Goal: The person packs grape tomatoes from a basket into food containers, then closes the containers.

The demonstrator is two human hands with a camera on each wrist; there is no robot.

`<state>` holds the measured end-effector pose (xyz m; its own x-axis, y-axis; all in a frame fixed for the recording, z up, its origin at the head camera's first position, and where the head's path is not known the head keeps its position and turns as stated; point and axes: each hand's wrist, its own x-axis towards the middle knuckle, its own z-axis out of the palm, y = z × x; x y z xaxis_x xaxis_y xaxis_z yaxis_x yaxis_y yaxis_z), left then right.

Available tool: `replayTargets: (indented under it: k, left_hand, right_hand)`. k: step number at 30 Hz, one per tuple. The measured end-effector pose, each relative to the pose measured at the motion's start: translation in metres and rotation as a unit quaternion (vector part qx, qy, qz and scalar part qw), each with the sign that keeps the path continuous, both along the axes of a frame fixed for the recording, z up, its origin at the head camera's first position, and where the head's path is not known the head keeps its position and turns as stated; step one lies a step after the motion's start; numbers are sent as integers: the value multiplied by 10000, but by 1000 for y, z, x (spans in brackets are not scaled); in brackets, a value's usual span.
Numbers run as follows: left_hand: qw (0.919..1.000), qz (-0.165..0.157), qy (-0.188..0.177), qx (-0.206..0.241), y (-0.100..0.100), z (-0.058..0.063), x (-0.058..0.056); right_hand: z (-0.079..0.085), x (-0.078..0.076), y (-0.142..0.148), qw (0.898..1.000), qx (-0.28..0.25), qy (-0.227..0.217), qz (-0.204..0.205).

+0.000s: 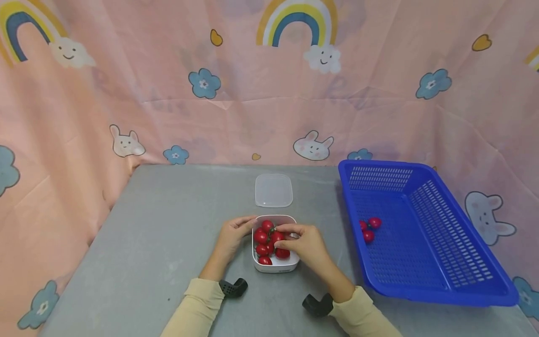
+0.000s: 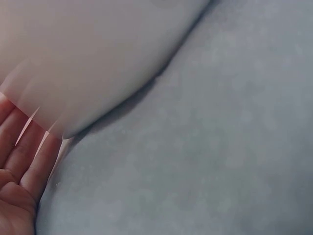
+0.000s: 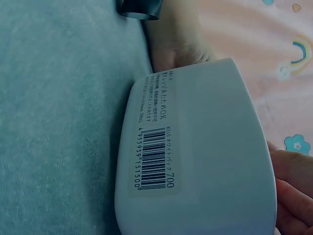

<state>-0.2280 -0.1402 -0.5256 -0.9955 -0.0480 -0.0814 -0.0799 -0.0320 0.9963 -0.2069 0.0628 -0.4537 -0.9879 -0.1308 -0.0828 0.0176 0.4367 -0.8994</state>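
Observation:
A white square container (image 1: 275,269) holds several red cherry tomatoes (image 1: 261,237) with green stems. My left hand (image 1: 229,238) is at its left side, the fingers lying straight against the outer wall; the left wrist view shows those fingers (image 2: 41,166) partly behind the pale wall. Over the right part of the container, my right hand (image 1: 309,243) pinches a cherry tomato (image 1: 277,237) between thumb and index finger. The right wrist view shows the container's outside with a barcode label (image 3: 154,156), and part of the right hand (image 3: 296,196) at the edge; the tomatoes are hidden there.
Behind the container a translucent square lid (image 1: 273,191) lies flat on the grey table (image 1: 168,224). To the right stands a large blue plastic basket (image 1: 425,252) with a few cherry tomatoes (image 1: 374,223) near its left wall. A pink patterned curtain (image 1: 252,107) hangs along the back.

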Motion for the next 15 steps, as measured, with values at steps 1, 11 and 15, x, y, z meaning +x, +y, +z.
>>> replayTargets:
  k: [1,11,15]
  left_hand:
    - [10000,-9,-6,-4,0,0,0]
    - [9999,-40,54,75,0,1,0]
    - [9999,-4,98,94,1,1,1]
  right_hand:
    - [-1,0,0,10000,3,14,-3]
    - [-5,3,-6,9992,-50,370,104]
    - [-6,4,-7,9983,58,556,161]
